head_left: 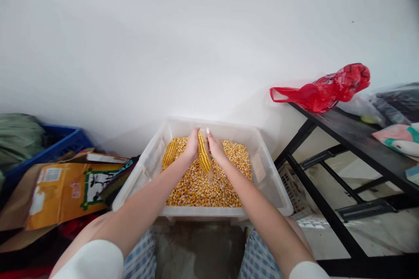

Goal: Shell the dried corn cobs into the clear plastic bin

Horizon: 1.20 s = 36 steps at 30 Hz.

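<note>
An ear of corn [204, 153] with yellow kernels is held upright at a slight tilt, above the middle of a white plastic bin [268, 178]. My left hand [192, 143] is wrapped around its left side near the top. From the right, my right hand [216, 146] closes on the upper part, its thumb against the ear; its other fingers are mostly hidden. Loose corn kernels [196, 194] cover the bin's floor. Another ear of corn [170, 153] lies on the kernels at the left inside wall.
A black table [356, 135] on the right carries a red plastic bag [327, 89] and other bags. To the left are an orange cardboard box [72, 187] and a blue crate [67, 144]. A white wall [196, 43] stands behind the bin.
</note>
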Motion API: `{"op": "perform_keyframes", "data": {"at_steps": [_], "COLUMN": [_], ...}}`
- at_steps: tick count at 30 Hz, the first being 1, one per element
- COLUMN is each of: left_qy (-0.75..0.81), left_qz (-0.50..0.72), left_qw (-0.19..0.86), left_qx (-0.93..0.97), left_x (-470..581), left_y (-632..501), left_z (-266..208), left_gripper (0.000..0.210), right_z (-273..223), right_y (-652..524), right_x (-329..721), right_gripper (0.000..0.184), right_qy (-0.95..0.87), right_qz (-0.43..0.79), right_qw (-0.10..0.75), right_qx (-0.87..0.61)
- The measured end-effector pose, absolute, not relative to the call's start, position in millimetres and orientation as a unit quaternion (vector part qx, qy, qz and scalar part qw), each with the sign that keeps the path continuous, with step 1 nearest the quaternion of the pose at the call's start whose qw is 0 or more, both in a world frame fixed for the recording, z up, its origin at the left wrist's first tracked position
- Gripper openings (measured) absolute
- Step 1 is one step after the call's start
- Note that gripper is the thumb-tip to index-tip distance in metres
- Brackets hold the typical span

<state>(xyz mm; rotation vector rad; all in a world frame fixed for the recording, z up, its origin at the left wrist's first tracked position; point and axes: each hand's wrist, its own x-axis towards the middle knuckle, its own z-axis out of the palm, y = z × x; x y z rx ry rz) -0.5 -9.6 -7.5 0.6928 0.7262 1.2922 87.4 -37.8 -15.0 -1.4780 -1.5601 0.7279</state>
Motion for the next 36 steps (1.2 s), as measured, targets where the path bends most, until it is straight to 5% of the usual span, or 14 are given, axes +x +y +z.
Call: {"op": "perform_keyframes", "data": {"at_steps": [9, 16, 21, 29, 36], "left_qy": [0.310, 0.329, 0.344, 0.369, 0.364], "left_qz": [0.594, 0.548, 0.624, 0.507, 0.556], "left_qw": [0.704, 0.738, 0.674, 0.713, 0.703], "left_qx": [0.238, 0.216, 0.193, 0.313, 0.253], "left_x": [-6, -11, -18, 2, 1], "left_y": [-4, -3, -1, -13, -14], "left_z": [-2, 5, 9, 8, 8], "left_gripper": [0.022, 0.029, 0.040, 0.061, 0.061], "right_z": [-19, -14, -19, -24, -34], "right_y": [-39, -43, -43, -45, -47], "right_x": [80, 78, 75, 72, 63], "right_gripper": [0.050, 0.058, 0.056, 0.060, 0.054], "right_qy": [-0.619, -0.476, -0.481, -0.349, -0.347], "right_qz": [0.393, 0.550, 0.563, 0.642, 0.633], "right_qw": [0.485, 0.507, 0.476, 0.530, 0.551], "right_qx": [-0.477, -0.463, -0.474, -0.430, -0.419]}}
